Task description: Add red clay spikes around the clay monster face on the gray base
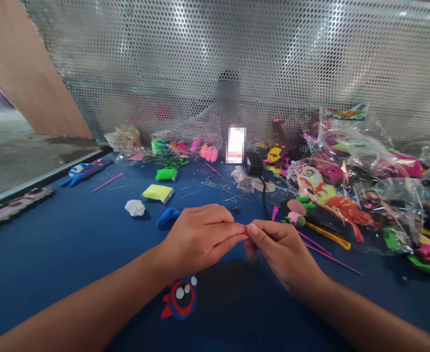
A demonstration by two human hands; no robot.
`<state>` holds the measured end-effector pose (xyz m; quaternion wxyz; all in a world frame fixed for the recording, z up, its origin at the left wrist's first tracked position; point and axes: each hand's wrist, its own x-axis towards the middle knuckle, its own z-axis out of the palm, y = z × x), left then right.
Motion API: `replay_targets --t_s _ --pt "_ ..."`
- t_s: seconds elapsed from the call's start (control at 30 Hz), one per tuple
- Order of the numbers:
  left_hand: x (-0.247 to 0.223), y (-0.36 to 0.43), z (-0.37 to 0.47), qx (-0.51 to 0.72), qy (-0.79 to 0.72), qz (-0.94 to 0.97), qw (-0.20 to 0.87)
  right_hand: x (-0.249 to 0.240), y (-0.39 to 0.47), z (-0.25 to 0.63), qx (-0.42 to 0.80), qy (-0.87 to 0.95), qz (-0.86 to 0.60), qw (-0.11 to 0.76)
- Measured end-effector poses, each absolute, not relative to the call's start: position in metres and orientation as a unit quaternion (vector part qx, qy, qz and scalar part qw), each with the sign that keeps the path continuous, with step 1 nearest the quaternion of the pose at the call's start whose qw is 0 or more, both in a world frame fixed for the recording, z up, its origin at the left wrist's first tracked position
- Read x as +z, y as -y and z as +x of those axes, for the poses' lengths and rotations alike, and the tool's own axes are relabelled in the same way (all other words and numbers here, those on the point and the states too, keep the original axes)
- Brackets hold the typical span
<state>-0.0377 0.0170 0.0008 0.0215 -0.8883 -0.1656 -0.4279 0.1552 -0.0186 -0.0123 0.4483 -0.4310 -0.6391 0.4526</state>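
Nearest, under left forearm: blue-and-red clay figure [180, 297] with white eyes, flat on blue table [53, 254]. Above it, left hand [200, 237] and right hand [279, 247] meeting fingertip to fingertip, both pinched shut on tiny red clay piece [245, 231], mostly hidden between them. Beyond left hand: blue clay lump [168, 216], white clay lump [135, 208], yellow packet [158, 192]. Right of right hand: pink sticks [328, 254], clear bags of colourful foam shapes [347, 171]. Farthest: perforated metal screen [237, 58].

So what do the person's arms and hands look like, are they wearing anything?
Both arms are bare up to the picture's edge: no sleeves show. The left hand and right hand wear no gloves, and no rings, watch or bracelets show. The fingernails look short and unpainted.
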Motion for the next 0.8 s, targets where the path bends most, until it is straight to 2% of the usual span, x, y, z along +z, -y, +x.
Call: replay_targets --t_s 0.23,0.47,0.8 --pt "0.0011 -0.0192 -0.0376 -0.417 0.175 -0.892 0.0 -0.0195 0.0157 0.1533 0.592 0.532 -0.376 0.474" --pt "0.0014 -0.0208 -0.0372 -0.418 0.18 -0.89 0.004 -0.0175 0.0157 0.1551 0.533 0.565 -0.414 0.475" --pt "0.0021 -0.0215 -0.038 -0.438 0.172 -0.881 -0.051 -0.0195 0.0133 0.1548 0.613 0.505 -0.364 0.486"
